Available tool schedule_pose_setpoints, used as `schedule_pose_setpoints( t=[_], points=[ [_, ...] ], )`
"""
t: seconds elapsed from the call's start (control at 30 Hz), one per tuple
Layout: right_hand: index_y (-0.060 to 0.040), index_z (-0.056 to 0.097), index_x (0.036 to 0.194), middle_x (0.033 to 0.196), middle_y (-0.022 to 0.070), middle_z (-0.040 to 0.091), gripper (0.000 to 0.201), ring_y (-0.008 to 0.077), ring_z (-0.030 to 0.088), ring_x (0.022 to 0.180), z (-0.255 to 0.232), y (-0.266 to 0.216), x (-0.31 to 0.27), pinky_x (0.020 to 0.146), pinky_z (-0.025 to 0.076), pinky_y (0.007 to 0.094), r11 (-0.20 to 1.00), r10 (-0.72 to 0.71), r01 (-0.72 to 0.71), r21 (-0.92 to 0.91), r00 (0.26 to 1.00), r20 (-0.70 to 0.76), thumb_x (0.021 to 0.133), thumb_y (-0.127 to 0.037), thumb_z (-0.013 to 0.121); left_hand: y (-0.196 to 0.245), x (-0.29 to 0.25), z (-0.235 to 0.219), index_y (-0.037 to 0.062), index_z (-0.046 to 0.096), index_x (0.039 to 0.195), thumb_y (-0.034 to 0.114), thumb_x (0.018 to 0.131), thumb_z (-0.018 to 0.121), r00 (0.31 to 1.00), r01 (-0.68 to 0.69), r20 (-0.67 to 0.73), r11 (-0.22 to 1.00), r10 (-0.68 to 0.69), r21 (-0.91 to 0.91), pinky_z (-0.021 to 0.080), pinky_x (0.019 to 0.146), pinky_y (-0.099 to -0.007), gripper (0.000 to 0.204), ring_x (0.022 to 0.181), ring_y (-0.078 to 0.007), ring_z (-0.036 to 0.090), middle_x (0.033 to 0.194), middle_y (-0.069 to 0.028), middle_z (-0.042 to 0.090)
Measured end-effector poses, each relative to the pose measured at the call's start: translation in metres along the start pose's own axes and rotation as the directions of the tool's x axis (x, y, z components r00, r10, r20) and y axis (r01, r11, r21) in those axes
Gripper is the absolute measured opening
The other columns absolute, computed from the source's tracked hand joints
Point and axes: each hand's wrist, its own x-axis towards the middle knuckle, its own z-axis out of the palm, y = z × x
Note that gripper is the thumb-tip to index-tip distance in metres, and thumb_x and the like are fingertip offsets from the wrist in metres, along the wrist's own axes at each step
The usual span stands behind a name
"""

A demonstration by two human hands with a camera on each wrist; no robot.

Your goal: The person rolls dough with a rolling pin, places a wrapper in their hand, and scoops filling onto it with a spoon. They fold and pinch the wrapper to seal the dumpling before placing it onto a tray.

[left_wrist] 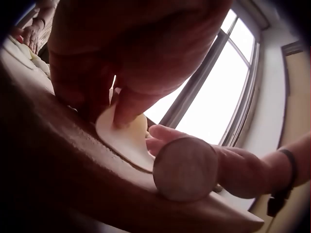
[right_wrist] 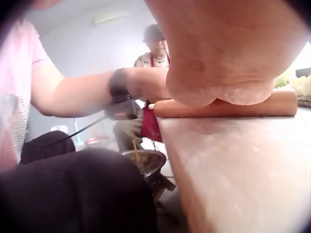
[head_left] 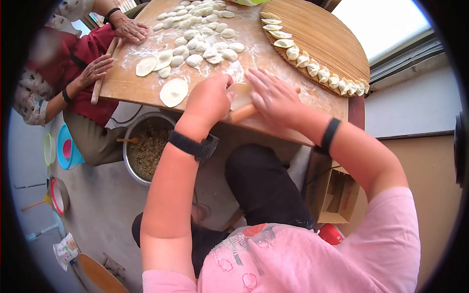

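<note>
1. At the edge of a floured surface [head_left: 134, 93], the left hand [head_left: 209, 100] pinched the rim of a dough round [head_left: 240, 96], its fingers clamped on the dough, just beside the rolling pin [head_left: 243, 113].
2. The right hand [head_left: 276, 97] pressed down on the rolling pin, fingers straight; whether they touched one another could not be told.
3. The step in hand appeared to be rolling the round thin. The next move seemed to call for light, even pressure toward the middle, with the left fingers turning the round between strokes.
4. Counted left of the rolling pin: three loose flat rounds [head_left: 173, 93], two of them overlapping; small dough pieces [head_left: 194, 60] lay beyond, too crowded to count.
5. Right of the rolling pin, one round mat [head_left: 322, 34] bore about fourteen folded dumplings [head_left: 313, 69], the last ones too close-set for certainty.
6. Below and left of the rolling pin stood one bowl [head_left: 128, 163] of filling [head_left: 149, 149] with one spoon [head_left: 128, 140]. Farther left, one second pin [head_left: 104, 73] lay near another person's two hands [head_left: 129, 29].
</note>
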Motion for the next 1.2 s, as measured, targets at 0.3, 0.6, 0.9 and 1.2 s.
schedule_pose_setpoints(
  t=[0.3, 0.6, 0.9, 1.2],
  points=[
    [-0.0029, 0.036, 0.151, 0.156, 0.0203, 0.037, 0.054, 0.0348, 0.032, 0.147, 0.006, 0.001, 0.026, 0.121, 0.025, 0.0469, 0.995, 0.084, -0.081, 0.066, 0.995, -0.045, 0.104, -0.029, 0.037, 0.004, 0.004, 0.003, 0.0025, 0.072, 0.096, 0.021, 0.089, 0.065, 0.999, 0.037, 0.014, 0.992, -0.039, 0.12, 0.052, 0.08, -0.0478, 0.021, 0.089, -0.0401, 0.066, 0.092, -0.0224, 0.069],
    [-0.0083, 0.035, 0.153, 0.159, 0.0152, 0.035, 0.055, 0.0314, 0.028, 0.149, -0.012, -0.005, -0.003, 0.122, 0.022, 0.0445, 0.996, 0.087, -0.088, 0.018, 0.995, 0.047, 0.102, -0.03, 0.041, -0.071, 0.028, -0.029, 0.0037, 0.07, 0.105, 0.009, 0.087, 0.064, 0.858, -0.178, -0.354, 0.861, 0.373, 0.476, 0.049, 0.092, -0.0417, 0.02, 0.102, -0.0375, 0.062, 0.107, -0.017, 0.069],
    [-0.0074, 0.035, 0.153, 0.159, 0.0199, 0.033, 0.056, 0.0342, 0.028, 0.149, 0.001, 0.016, 0.027, 0.122, 0.023, 0.0436, 0.994, 0.111, -0.111, -0.005, 0.991, 0.079, 0.102, -0.029, 0.042, -0.008, 0.0, -0.005, 0.0003, 0.072, 0.097, 0.007, 0.088, 0.059, 0.99, -0.143, -0.004, 0.989, 0.144, 0.034, 0.05, 0.089, -0.0429, 0.017, 0.098, -0.0372, 0.063, 0.097, -0.0188, 0.068],
    [-0.0087, 0.038, 0.152, 0.154, 0.0229, 0.039, 0.053, 0.0407, 0.032, 0.146, 0.022, 0.035, 0.063, 0.12, 0.026, 0.0491, 0.953, -0.1, 0.099, -0.288, 0.995, 0.01, 0.105, -0.032, 0.035, -0.015, 0.021, 0.011, 0.0021, 0.073, 0.1, 0.01, 0.086, 0.065, 0.998, -0.056, -0.038, 0.998, 0.058, 0.041, 0.053, 0.08, -0.0422, 0.017, 0.085, -0.0368, 0.067, 0.089, -0.0193, 0.07]
  ],
)
